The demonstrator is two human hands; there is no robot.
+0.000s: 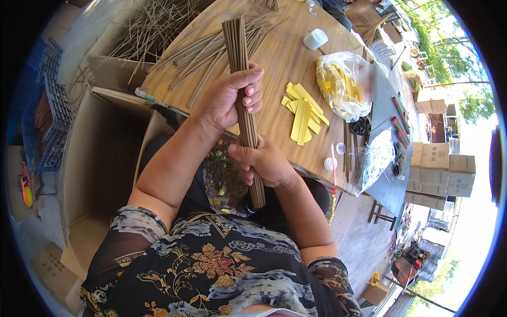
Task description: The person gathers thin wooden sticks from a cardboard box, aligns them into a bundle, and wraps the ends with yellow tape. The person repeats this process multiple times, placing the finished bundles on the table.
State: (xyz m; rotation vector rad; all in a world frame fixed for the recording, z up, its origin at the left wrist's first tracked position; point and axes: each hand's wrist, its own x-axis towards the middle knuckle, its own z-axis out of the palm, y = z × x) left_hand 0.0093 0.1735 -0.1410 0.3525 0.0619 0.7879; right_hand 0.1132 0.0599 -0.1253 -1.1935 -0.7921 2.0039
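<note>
Left hand and right hand each have a grip clamped round a bundle of thin brown sticks by the tabletop: gathered, no band visible; loose sticks and yellow strips remain there.

Black short-slv top w/ a pretty busy print tbh. Big red & gold flower abt mid-chest, gold leafy vines next to it, grey-blue cloudy patches here n there + a pale scroll squiggle. L sleeve is partly see-thru dark fabric w/ a greyish cloudy bit nr the hem. R sleeve is dark w/ gold-ish pattern. Dark trousers. L hand & R hand bare, forearms too.
</note>
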